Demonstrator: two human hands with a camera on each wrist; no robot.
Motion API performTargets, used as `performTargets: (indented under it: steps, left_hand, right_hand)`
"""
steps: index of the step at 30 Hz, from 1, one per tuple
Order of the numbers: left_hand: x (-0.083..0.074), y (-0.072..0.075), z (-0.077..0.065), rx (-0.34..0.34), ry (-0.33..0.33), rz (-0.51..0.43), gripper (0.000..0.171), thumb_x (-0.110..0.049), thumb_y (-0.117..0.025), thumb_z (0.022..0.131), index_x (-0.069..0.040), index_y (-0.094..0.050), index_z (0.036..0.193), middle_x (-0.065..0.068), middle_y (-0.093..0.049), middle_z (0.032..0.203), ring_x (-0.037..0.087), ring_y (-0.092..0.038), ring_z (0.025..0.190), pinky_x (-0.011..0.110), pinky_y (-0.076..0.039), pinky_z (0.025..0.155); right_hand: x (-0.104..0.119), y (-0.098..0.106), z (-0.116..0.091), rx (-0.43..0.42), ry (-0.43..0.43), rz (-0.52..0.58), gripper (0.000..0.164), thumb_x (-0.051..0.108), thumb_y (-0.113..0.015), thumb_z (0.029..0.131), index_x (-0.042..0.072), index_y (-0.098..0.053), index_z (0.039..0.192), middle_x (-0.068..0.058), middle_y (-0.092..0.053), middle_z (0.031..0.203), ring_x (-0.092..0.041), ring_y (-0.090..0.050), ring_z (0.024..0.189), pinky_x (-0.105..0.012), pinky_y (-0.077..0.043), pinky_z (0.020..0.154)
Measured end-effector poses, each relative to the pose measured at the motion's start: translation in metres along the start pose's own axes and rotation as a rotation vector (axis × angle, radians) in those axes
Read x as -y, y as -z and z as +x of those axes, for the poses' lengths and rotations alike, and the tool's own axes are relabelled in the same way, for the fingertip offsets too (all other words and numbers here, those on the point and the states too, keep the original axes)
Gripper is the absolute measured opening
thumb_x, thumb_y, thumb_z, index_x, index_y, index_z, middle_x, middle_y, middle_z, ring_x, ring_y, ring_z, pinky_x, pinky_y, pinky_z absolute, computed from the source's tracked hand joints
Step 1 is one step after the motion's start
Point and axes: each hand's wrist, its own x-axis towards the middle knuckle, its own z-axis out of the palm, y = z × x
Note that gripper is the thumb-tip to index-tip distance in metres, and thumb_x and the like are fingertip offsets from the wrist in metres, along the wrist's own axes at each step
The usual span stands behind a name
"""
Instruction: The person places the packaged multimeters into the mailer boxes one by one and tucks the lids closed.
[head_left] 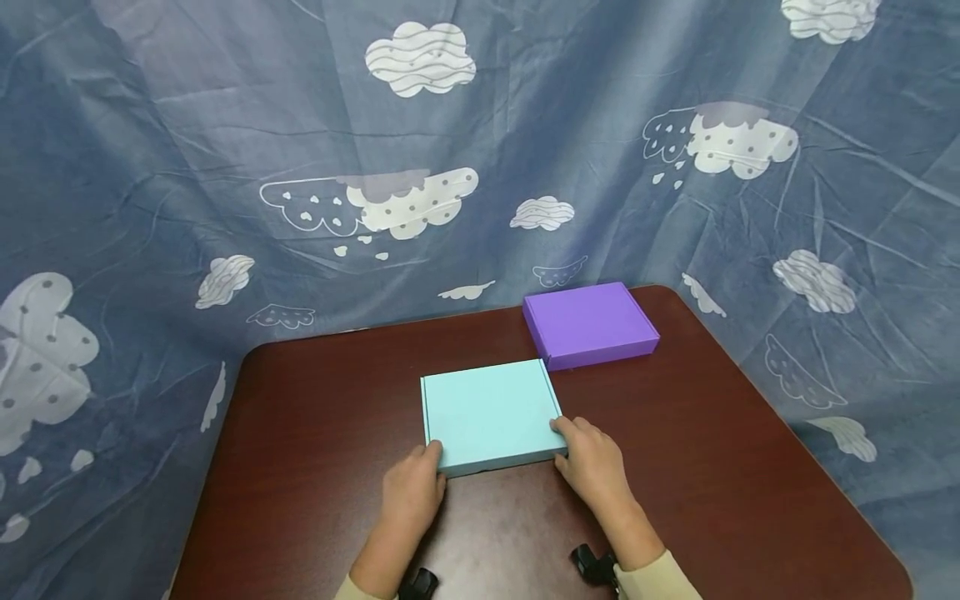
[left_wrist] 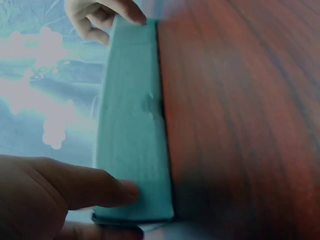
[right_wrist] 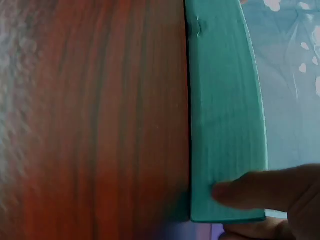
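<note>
A closed, flat, light turquoise cardboard box (head_left: 491,417) lies on the table in front of me. My left hand (head_left: 414,487) holds its near left corner. In the left wrist view the thumb (left_wrist: 107,189) lies on the box's front side wall (left_wrist: 131,115), with a finger round the end. My right hand (head_left: 592,462) grips the near right corner. The right wrist view shows a fingertip (right_wrist: 225,192) against the same front wall (right_wrist: 227,110), where a small dent shows near the bottom edge. The underside of the box is hidden.
A closed purple cardboard box (head_left: 592,321) lies at the back right, by the turquoise box's far right corner. The dark red-brown table (head_left: 315,450) has rounded corners. Blue cloth with white clouds (head_left: 450,108) hangs behind and beside it.
</note>
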Motion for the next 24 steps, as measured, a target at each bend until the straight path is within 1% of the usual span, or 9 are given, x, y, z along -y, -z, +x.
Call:
performTargets:
  steps: [3, 5, 8, 10, 12, 14, 17, 19, 24]
  left_hand:
    - [-0.004, 0.007, 0.003, 0.010, 0.034, 0.016, 0.033, -0.007, -0.088, 0.075, -0.009, -0.058, 0.090, 0.009, -0.065, 0.077, 0.029, -0.064, 0.059, 0.042, -0.045, 0.046]
    - [-0.006, 0.010, 0.008, 0.010, 0.046, 0.024, 0.030, -0.006, -0.086, 0.077, -0.009, -0.058, 0.088, 0.009, -0.065, 0.076, 0.029, -0.064, 0.059, 0.042, -0.046, 0.045]
    - [-0.005, 0.009, 0.022, 0.014, 0.045, 0.032, 0.026, -0.004, -0.084, 0.079, -0.009, -0.058, 0.084, 0.008, -0.063, 0.072, 0.028, -0.063, 0.058, 0.041, -0.045, 0.044]
    - [-0.003, 0.007, 0.033, 0.023, 0.045, 0.045, 0.022, -0.003, -0.080, 0.082, -0.008, -0.059, 0.083, 0.008, -0.061, 0.069, 0.028, -0.062, 0.057, 0.041, -0.044, 0.043]
    - [-0.002, 0.005, 0.046, 0.046, 0.053, 0.063, 0.014, -0.001, -0.075, 0.085, -0.006, -0.063, 0.087, 0.009, -0.061, 0.069, 0.028, -0.062, 0.057, 0.041, -0.045, 0.044]
    - [0.000, 0.002, 0.059, 0.074, 0.068, 0.080, 0.010, 0.000, -0.072, 0.088, -0.003, -0.069, 0.097, 0.011, -0.063, 0.073, 0.029, -0.063, 0.060, 0.042, -0.048, 0.046]
    - [0.002, 0.000, 0.076, 0.133, 0.103, 0.099, 0.023, -0.001, -0.069, 0.092, 0.000, -0.071, 0.115, 0.015, -0.068, 0.081, 0.031, -0.066, 0.066, 0.044, -0.052, 0.052]
    - [0.003, -0.001, 0.086, 0.167, 0.126, 0.108, 0.028, -0.001, -0.069, 0.093, 0.000, -0.070, 0.121, 0.016, -0.070, 0.085, 0.031, -0.067, 0.068, 0.044, -0.053, 0.053]
    - [0.002, -0.004, 0.112, 0.245, 0.165, 0.121, 0.014, -0.004, -0.072, 0.093, -0.002, -0.070, 0.107, 0.014, -0.067, 0.080, 0.030, -0.065, 0.065, 0.044, -0.053, 0.053]
  right_hand:
    - [0.002, 0.001, 0.007, 0.061, -0.006, 0.029, 0.053, 0.009, -0.092, 0.072, 0.004, -0.071, 0.121, -0.014, -0.066, 0.098, -0.033, -0.069, 0.086, -0.048, -0.056, 0.070]
    - [0.004, 0.002, 0.016, 0.089, -0.016, 0.032, 0.054, 0.018, -0.091, 0.076, 0.003, -0.071, 0.124, -0.014, -0.066, 0.099, -0.032, -0.068, 0.084, -0.048, -0.056, 0.068]
    - [0.006, 0.002, 0.033, 0.110, -0.033, 0.013, 0.059, 0.032, -0.089, 0.080, 0.002, -0.070, 0.127, -0.015, -0.065, 0.101, -0.032, -0.066, 0.082, -0.048, -0.055, 0.067]
    - [0.008, 0.001, 0.045, 0.121, -0.046, -0.003, 0.061, 0.036, -0.087, 0.083, 0.002, -0.069, 0.130, -0.017, -0.064, 0.103, -0.034, -0.066, 0.084, -0.049, -0.055, 0.067]
    - [0.009, -0.001, 0.056, 0.119, -0.053, -0.023, 0.061, 0.038, -0.085, 0.084, 0.002, -0.068, 0.131, -0.018, -0.062, 0.105, -0.035, -0.065, 0.084, -0.050, -0.055, 0.066]
    - [0.010, -0.005, 0.066, 0.110, -0.056, -0.048, 0.060, 0.038, -0.085, 0.085, 0.003, -0.068, 0.131, -0.019, -0.059, 0.105, -0.035, -0.062, 0.082, -0.049, -0.054, 0.064]
    - [0.009, -0.012, 0.080, 0.087, -0.052, -0.097, 0.058, 0.039, -0.084, 0.085, 0.005, -0.070, 0.129, -0.021, -0.053, 0.106, -0.035, -0.056, 0.082, -0.048, -0.051, 0.065]
    - [0.008, -0.017, 0.090, 0.084, -0.053, -0.133, 0.056, 0.041, -0.084, 0.085, 0.007, -0.071, 0.128, -0.021, -0.051, 0.107, -0.035, -0.053, 0.087, -0.048, -0.048, 0.070]
    - [0.004, -0.020, 0.115, 0.085, -0.061, -0.209, 0.052, 0.044, -0.083, 0.085, 0.010, -0.073, 0.122, -0.023, -0.047, 0.113, -0.040, -0.046, 0.104, -0.050, -0.041, 0.079]
